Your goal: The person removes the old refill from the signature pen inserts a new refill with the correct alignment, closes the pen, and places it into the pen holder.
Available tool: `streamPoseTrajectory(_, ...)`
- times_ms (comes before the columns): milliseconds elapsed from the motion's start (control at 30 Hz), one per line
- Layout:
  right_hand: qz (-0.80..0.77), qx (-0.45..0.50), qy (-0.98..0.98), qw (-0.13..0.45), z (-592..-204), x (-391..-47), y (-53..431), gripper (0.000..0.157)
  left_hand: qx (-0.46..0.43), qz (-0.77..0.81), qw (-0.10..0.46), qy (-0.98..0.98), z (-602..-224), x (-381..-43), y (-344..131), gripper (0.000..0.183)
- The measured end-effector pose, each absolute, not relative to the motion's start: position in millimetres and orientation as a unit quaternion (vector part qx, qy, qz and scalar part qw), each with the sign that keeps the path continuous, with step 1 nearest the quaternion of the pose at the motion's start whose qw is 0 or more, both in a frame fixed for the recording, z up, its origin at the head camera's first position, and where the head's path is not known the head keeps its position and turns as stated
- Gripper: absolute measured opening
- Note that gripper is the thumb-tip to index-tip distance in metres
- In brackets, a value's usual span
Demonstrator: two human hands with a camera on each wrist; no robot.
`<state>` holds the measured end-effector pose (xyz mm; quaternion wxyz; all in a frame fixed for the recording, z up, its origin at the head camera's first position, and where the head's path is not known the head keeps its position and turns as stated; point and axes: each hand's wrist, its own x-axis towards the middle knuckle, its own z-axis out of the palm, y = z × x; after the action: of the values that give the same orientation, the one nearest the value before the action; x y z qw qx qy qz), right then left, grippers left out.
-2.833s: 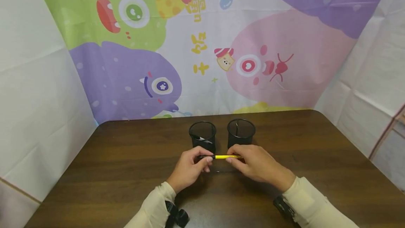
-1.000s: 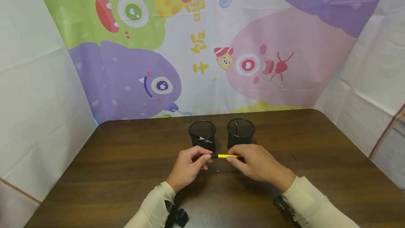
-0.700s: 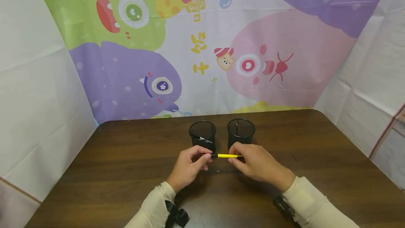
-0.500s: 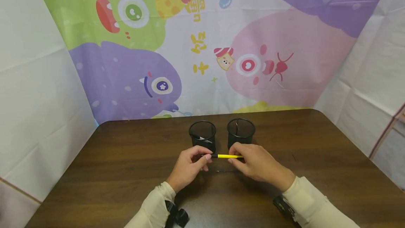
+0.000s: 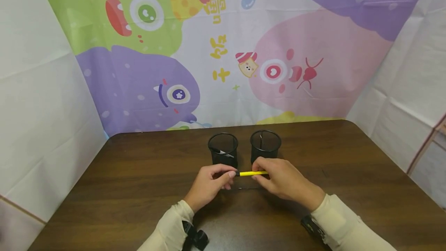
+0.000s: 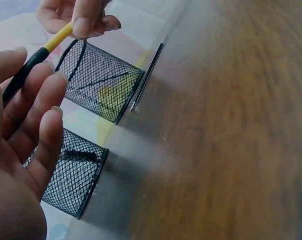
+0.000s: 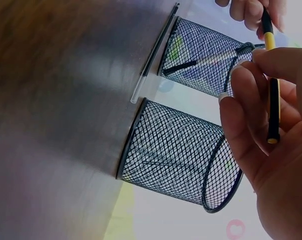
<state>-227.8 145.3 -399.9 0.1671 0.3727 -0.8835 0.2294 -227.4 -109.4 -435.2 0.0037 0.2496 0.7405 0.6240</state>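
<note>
Both hands hold a yellow and black pen [image 5: 252, 173] level above the table, just in front of two black mesh cups. My left hand [image 5: 207, 185] pinches its black end between thumb and fingers. The yellow barrel is gripped by my right hand [image 5: 285, 179]; in the right wrist view the pen's far end [image 7: 274, 112] extends past the thumb towards the palm. A thin pen refill [image 6: 148, 77] with a dark core lies on the table below the hands. How firmly the pen's two parts are joined cannot be seen.
The left mesh cup [image 5: 223, 162] contains a black and white pen [image 5: 223, 152]. Beside it stands the right mesh cup [image 5: 265, 154], with a thin line visible inside. A printed cloth [image 5: 223, 100] hangs behind the wooden table [image 5: 146, 173].
The left hand's fingertips have shifted slightly right and down along with the pen's black end, so the pen tilts a little. The right fingertips have moved slightly right along the barrel.
</note>
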Motion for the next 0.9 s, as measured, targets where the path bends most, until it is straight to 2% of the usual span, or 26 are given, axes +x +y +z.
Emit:
streamPoseTrajectory(267,0.228,0.378,-0.879,0.178,-400.9,-227.9,144.4,0.021,0.254,0.614,0.002,0.747,-436.2,-227.5,-108.8,0.016)
streamPoseTrajectory(467,0.231,0.376,-0.883,0.161,-400.0,-227.1,144.0,0.017,0.252,0.619,0.002,0.744,-435.8,-227.6,-107.9,0.012)
streamPoseTrajectory(900,0.228,0.390,-0.875,0.172,-399.3,-226.6,144.7,0.008,0.251,0.612,-0.012,0.750,-435.1,-227.3,-108.1,0.007)
